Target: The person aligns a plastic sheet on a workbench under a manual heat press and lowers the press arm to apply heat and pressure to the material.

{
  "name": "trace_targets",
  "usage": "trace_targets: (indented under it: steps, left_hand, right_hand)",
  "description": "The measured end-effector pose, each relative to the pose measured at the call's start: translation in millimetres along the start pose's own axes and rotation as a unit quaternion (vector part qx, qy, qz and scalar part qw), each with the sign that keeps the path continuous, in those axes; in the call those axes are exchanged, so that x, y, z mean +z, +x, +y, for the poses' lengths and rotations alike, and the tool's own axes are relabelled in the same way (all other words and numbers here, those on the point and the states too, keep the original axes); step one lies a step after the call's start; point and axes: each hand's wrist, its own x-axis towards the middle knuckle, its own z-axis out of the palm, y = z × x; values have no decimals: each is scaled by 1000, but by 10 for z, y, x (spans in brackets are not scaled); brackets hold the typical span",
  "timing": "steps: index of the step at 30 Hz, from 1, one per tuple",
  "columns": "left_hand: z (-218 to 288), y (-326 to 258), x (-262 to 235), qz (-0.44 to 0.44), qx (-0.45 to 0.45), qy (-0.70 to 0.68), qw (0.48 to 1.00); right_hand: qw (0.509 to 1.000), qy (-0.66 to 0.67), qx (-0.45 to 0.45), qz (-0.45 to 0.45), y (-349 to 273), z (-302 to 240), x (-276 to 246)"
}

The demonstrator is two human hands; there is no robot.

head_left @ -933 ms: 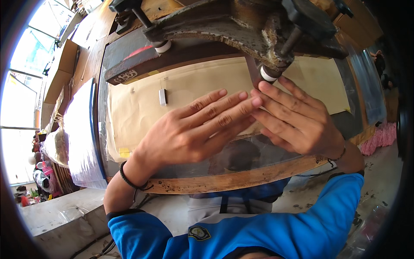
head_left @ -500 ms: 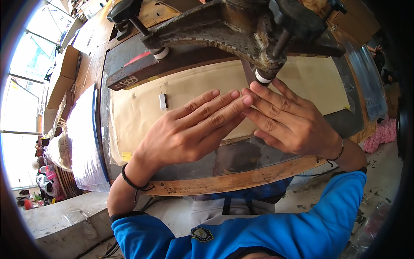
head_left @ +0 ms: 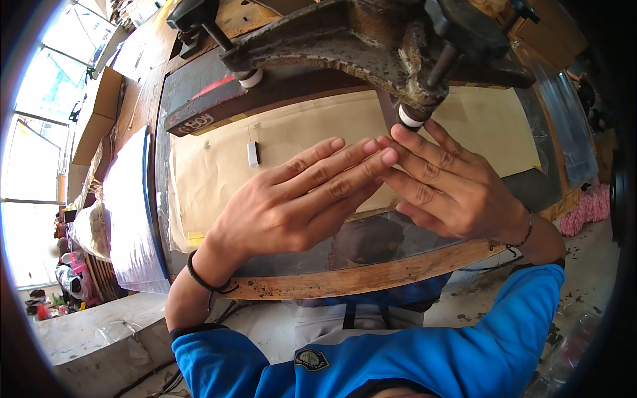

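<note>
My left hand and my right hand lie flat with fingers stretched out, their fingertips meeting just below the white-tipped foot of a dark cast-iron press arm. Both hands press down on a clear plastic sheet that covers beige paper on the wooden worktable. Nothing is gripped in either hand. A small white block sits on the paper left of my fingers. Black bands circle both wrists, and the sleeves are blue.
A second white-tipped rod of the press stands at the back left, above a dark bar. A stack of clear plastic hangs off the table's left side. Cardboard boxes and bright windows lie far left. A pink fringed thing is at the right.
Both hands have slid a little away from me and to the right, fingertips staying together under the press foot. The view has shifted slightly.
</note>
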Motion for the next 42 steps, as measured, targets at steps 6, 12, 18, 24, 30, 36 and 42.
trace_targets:
  steps: [6,12,18,24,30,36,42]
  left_hand:
    - [2,-4,-6,-2,-5,-13,1000]
    - [4,-10,12,-1,-3,-8,1000]
    - [10,-3,17,-8,-12,-21,1000]
    - [-15,-17,-7,-19,-8,-4,1000]
    - [-27,-36,-20,-22,13,20,999]
    - [-3,-48,-26,-21,13,24,999]
    - [-23,-93,7,-37,-135,-12,990]
  right_hand:
    - [1000,11,1,-3,9,1,-11]
    - [1000,17,2,-4,8,5,-24]
    - [1000,24,-8,-2,9,48,-61]
    - [996,72,-46,27,31,202,-150]
    - [989,146,-1,-22,-90,349,-180]
    - [986,153,10,-70,-32,471,-43]
    - [985,127,108,-47,-35,470,61]
